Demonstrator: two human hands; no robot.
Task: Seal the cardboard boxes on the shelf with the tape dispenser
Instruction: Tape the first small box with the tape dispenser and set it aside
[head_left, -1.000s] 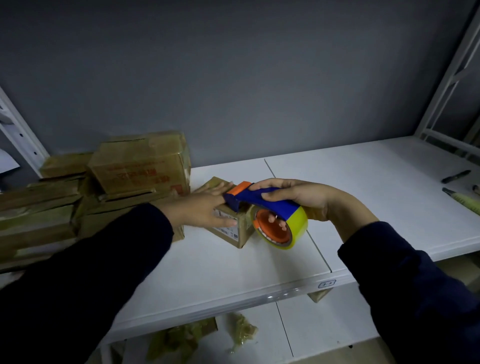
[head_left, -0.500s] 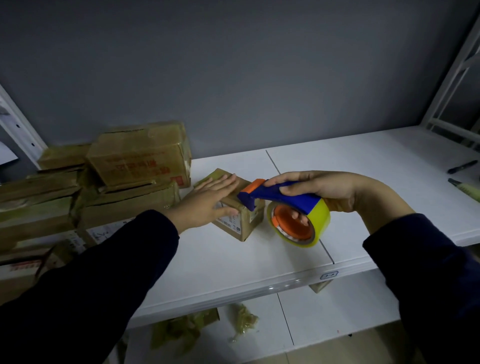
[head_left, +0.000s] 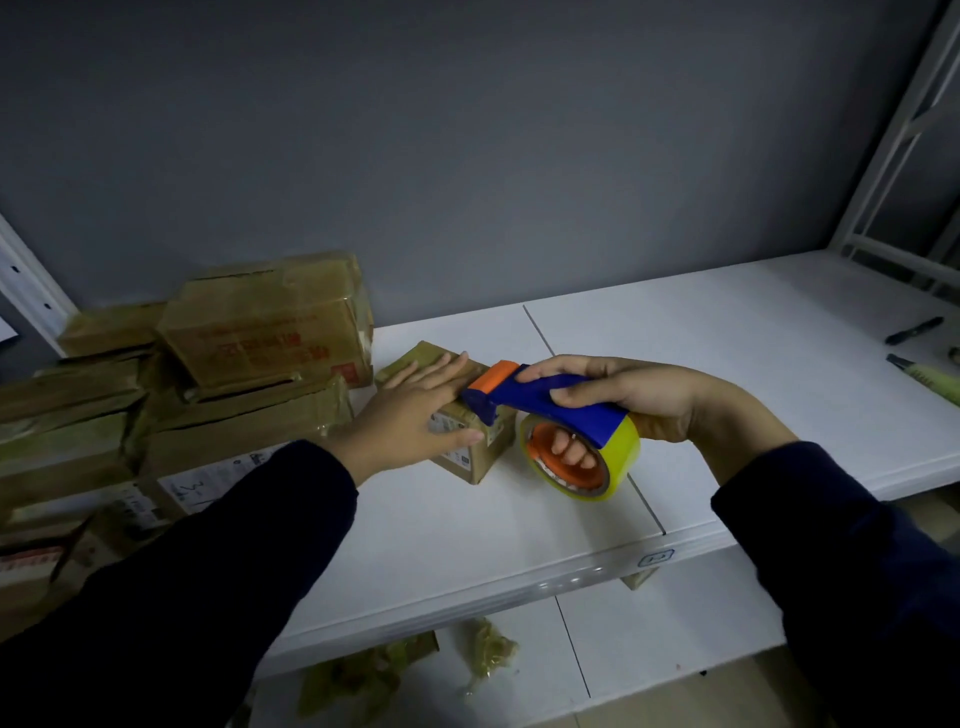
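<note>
So the white shelf (head_left: 467, 530) was made up of two panels, joined at a seam (head_left: 644, 499) that ran front to back. A small cardboard box (head_left: 470, 457) was set on the left panel at an angle, near that seam. A messy pile of bigger boxes (head_left: 234, 415) was stacked at the left end, pushed back toward the wall. Way over on the right end, a black pen (head_left: 914, 330) and a greenish tool (head_left: 930, 382) were laid near each other. A tiny label (head_left: 655, 557) was stuck on the front lip. Crumpled tape scraps (head_left: 488, 649) were scattered on the lower shelf (head_left: 649, 649).
</note>
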